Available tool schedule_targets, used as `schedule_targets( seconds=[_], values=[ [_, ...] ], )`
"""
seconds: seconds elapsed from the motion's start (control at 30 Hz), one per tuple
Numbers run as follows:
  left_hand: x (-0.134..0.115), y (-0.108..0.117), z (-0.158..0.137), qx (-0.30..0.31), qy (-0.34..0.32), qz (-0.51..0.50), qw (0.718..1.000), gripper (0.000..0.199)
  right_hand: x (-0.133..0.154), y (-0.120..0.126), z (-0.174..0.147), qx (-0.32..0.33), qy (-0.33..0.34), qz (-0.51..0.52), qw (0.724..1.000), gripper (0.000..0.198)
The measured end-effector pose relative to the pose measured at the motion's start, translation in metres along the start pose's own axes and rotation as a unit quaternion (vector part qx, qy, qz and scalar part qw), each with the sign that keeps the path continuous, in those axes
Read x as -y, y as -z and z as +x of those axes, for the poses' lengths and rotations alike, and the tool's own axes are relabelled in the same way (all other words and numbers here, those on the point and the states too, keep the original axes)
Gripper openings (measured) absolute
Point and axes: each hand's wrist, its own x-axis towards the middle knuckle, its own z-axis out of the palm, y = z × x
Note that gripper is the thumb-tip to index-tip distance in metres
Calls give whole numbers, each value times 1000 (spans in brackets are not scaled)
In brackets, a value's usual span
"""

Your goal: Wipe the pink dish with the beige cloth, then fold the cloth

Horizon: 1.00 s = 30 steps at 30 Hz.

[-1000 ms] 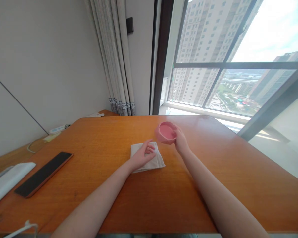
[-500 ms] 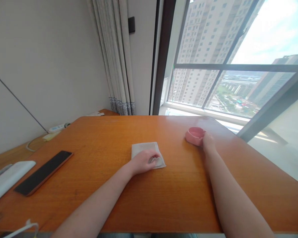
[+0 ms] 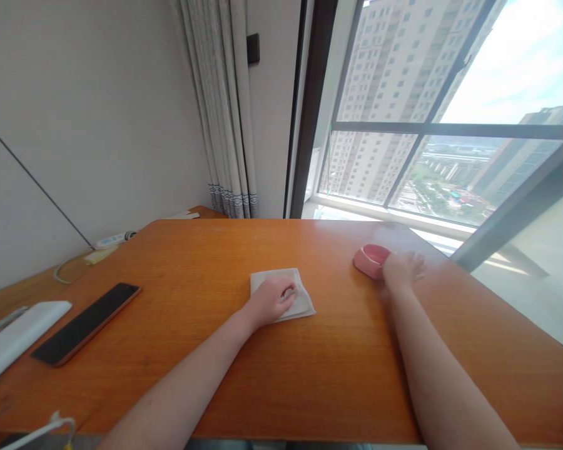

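Note:
A folded white cloth (image 3: 304,302) lies flat at the middle of the wooden table. My left hand (image 3: 273,299) rests on it, fingers curled in toward the thumb and closed on the cloth; the fingertips are partly hidden. Farther right stands a pink bowl (image 3: 368,262), upright on the tabletop. Just at its right side is my right hand (image 3: 403,269), open, its fingers spread and pointing right, slightly blurred. The palm side of that hand is out of sight, and its wrist side overlaps the bowl's edge.
On the left of the wooden table (image 3: 206,262) lie a black phone-like slab (image 3: 87,324) and a white flat object (image 3: 21,340). A white cable (image 3: 42,431) crosses the near left edge. A power strip (image 3: 115,240) sits by the wall. A large window rises at the right.
My right hand has let go of the pink bowl and opened, its fingers now spread to the right. My left fingers have curled in more on the cloth. The view shifted slightly.

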Motion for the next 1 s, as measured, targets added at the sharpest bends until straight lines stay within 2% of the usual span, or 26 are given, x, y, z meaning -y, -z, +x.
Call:
schedule_targets(
  seconds=[0.03, 0.07, 0.1, 0.13, 0.17, 0.23, 0.27, 0.3, 0.4, 0.53, 0.63, 0.67, 0.7, 0.73, 0.77, 0.83, 0.9, 0.93, 1.0],
  values=[
    [-1, 2, 0, -36, 2, -6, 999, 12, 13, 0, -10, -16, 23, 8, 1000, 57],
    [-1, 3, 0, -75, 7, -16, 997, 12, 29, 0, -24, -19, 88, 36, 995, 57],
    [-1, 5, 0, -111, 14, -32, 993, 12, 45, -2, -42, 0, 166, 73, 983, 55],
    [-1, 7, 1, -145, 25, -56, 988, 11, 61, -4, -64, 63, 245, 105, 962, 51],
    [0, 8, 1, -178, 38, -85, 980, 10, 75, -6, -88, 153, 318, 122, 928, 48],
    [2, 10, 2, -249, 68, -148, 955, 9, 97, -12, -139, 333, 424, 110, 835, 41],
    [4, 11, 3, -288, 83, -176, 938, 10, 103, -15, -162, 400, 453, 83, 792, 39],
    [7, 12, 4, -328, 98, -197, 919, 10, 106, -18, -180, 421, 464, 50, 778, 39],
    [18, 16, 8, -434, 140, -239, 857, 9, 102, -28, -200, 409, 461, -28, 787, 43],
    [45, 26, 10, -507, 202, -288, 787, 13, 85, -40, -163, 379, 415, -89, 823, 43],
    [62, 35, 8, -560, 263, -293, 729, 19, 78, -44, -136, 366, 402, -94, 834, 42],
    [64, 38, 8, -575, 267, -282, 720, 19, 78, -44, -133, 362, 399, -93, 838, 41],
    [64, 40, 8, -581, 257, -266, 725, 18, 78, -44, -132, 357, 396, -91, 841, 40],
    [62, 41, 8, -571, 235, -247, 747, 16, 79, -42, -133, 353, 397, -86, 843, 38],
    [58, 42, 8, -539, 204, -227, 785, 14, 81, -41, -136, 351, 401, -77, 843, 37],
    [49, 38, 9, -416, 140, -187, 879, 10, 85, -37, -143, 354, 418, -52, 835, 37],
    [42, 31, 9, -260, 88, -133, 952, 10, 89, -35, -148, 362, 436, -31, 823, 36],
    [41, 27, 9, -196, 69, -98, 973, 11, 90, -35, -149, 368, 441, -26, 818, 32],
    [43, 20, 8, -117, 53, -27, 991, 13, 91, -35, -148, 376, 441, -28, 814, 24]
  ],
)
